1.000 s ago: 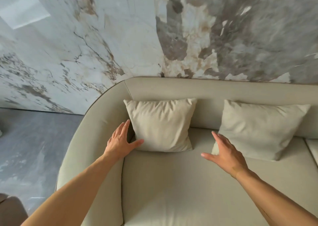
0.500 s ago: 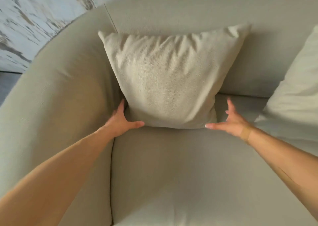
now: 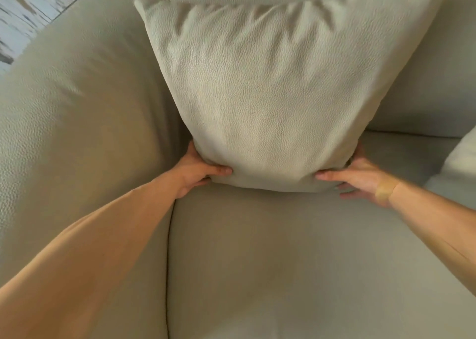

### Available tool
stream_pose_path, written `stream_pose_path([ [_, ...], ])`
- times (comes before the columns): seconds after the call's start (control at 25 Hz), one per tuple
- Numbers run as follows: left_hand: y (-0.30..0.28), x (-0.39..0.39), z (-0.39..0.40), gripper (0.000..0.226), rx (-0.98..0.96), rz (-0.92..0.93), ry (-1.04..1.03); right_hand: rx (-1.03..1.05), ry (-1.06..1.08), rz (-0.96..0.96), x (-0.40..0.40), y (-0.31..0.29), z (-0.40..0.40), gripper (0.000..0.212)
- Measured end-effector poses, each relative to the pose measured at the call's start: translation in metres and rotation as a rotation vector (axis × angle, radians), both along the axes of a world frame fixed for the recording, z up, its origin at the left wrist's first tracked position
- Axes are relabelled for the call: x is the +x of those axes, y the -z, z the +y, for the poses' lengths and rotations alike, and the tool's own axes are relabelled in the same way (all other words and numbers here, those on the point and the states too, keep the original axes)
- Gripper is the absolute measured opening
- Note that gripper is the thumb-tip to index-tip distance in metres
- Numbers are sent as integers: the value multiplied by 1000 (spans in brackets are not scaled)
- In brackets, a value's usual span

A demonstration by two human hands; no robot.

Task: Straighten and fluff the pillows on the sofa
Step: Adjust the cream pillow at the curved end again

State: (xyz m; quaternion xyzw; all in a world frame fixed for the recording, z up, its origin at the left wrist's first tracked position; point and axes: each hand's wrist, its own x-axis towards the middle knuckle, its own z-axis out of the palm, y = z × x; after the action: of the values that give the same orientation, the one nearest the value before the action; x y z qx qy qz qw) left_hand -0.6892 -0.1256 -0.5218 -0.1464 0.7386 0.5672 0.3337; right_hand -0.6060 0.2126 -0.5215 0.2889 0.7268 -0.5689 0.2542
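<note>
- Wall (image 3: 23,11): pale marbled surface with dark veining, upper left corner only, blurred.
- Sofa (image 3: 77,101): beige pebbled upholstery; curved arm fills the left side, backrest runs along the top, seat cushion spreads across the lower half, a dark seam dividing arm from seat.
- Left hand (image 3: 198,169): bare forearm enters from the lower left; the hand grips the pillow's lower left corner, thumb lying across the front face, fingers tucked behind and out of sight.
- Pillow (image 3: 270,86): cream, same pebbled texture, square; stands upright on the seat and leans against the backrest, close to the sofa arm. Creases fan down from the top edge. Both lower corners are squeezed inward, so the bottom looks narrower than the top.
- Right hand (image 3: 360,176): forearm enters from the right edge; the hand holds the pillow's lower right corner, thumb on the front face, remaining fingers curled loosely beneath, fingertips near the seat.
- Plaster (image 3: 385,190): tan strip across the right wrist.
- Second pillow (image 3: 458,163): cream, partly cut off at the right edge, resting on the seat, apart from the first.
</note>
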Motion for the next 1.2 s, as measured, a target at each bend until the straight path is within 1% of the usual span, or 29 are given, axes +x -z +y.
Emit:
stream_pose_path([
  [0.12, -6, -8, -3, 126, -15, 65, -23, -2, 10, 24, -2, -2, -8, 121],
  [0.28, -9, -25, -13, 125, -21, 122, -31, -18, 42, 104, -12, 3, -27, 107],
  [0.36, -8, -29, -19, 117, -47, 116, -36, 20, 46, 178, -20, 9, -35, 103],
  [0.44, -8, -28, -20, 110, -100, 93, -37, 61, 71, 239, -26, 12, -38, 106],
  [0.52, -6, -27, -16, 109, -109, 90, -38, 103, 79, 265, -30, 13, -34, 107],
  [0.64, 1, -26, -7, 107, -152, 137, -23, 179, 92, 314, -31, 14, -24, 103],
  [0.76, -3, -27, -4, 104, -203, 175, 1, 213, 41, 304, -36, 6, -26, 111],
  [0.92, -21, -26, -7, 108, -163, 225, -9, 223, 64, 333, -30, -17, -24, 105],
  [1.04, -50, -24, -9, 112, -118, 201, -66, 198, 77, 363, -26, -51, -15, 113],
  [1.08, -63, -25, -11, 109, -91, 195, -93, 184, 88, 371, -28, -67, -12, 114],
  [1.12, -77, -27, -12, 102, -59, 204, -130, 178, 103, 382, -32, -84, -9, 109],
  [1.2, -112, -32, -13, 73, -26, 307, -239, 172, 158, 443, -43, -120, -5, 86],
])
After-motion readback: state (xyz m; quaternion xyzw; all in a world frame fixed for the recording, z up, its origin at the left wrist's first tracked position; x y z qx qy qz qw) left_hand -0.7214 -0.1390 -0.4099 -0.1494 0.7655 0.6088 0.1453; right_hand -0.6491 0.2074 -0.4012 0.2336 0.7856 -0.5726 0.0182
